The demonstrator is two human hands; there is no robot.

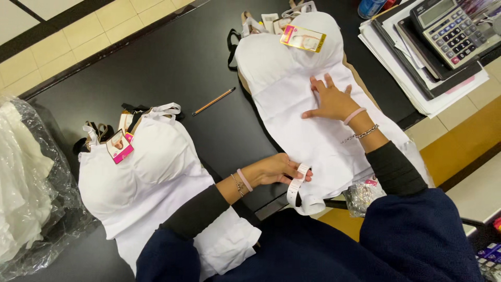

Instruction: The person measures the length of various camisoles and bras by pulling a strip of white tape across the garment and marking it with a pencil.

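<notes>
White padded camisole (308, 104) lies lengthwise on the black tabletop (182, 62), its moulded cups toward the far edge and a yellow-and-pink hang tag (302, 37) on the bust. Right hand (331, 102) rests flat on the smooth, stretchy midsection, fingers spread apart and pressing the fabric down. Left hand (276, 169) sits at the hem near the table's front edge, fingers curled together and pinching a white measuring tape (296, 185) that hangs in a short loop below them; exactly how the thumb grips it is hard to make out. Both wrists wear pink bands and thin chain bracelets. A second white camisole (146, 177) lies well apart to the left, a pencil (213, 101) between the two garments.
</notes>
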